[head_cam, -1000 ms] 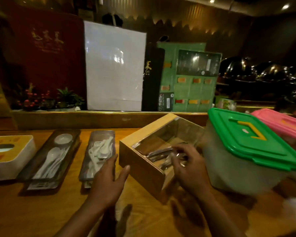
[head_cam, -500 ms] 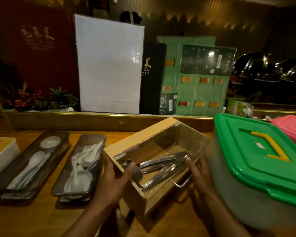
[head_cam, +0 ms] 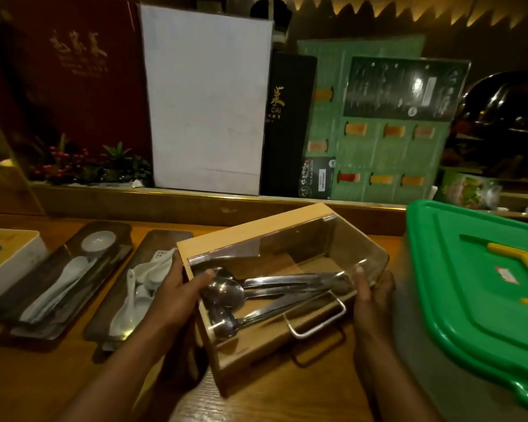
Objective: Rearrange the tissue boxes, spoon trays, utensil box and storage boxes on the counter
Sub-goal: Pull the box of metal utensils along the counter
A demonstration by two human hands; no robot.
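You had the utensil box between both hands, a wooden case with a clear curved cover and a metal handle on its near side. It sat skewed on the wooden surface, its far corner angled toward the raised ledge behind it. Through the cover you could see several steel spoons lying lengthwise inside.

Your left hand clasped the box's left end, its grip closed around the corner with the thumb over the top edge of the cover. Your right hand pressed the box's right end, thumb up against the clear cover and fingers hidden behind the wall, so that grip was closed on the box too.

Just left of the box lay 1 dark spoon tray holding white ceramic spoons, your left hand partly over it. Left of that tray lay a 2nd spoon tray with a small white dish and more white spoons. Further left from the box, at the frame edge, stood a tissue box.

Right of the box, close beside your right hand, stood a storage box with a green lid and a yellow handle. Behind the box, past the ledge, leaned a white board, dark menus and a green card.
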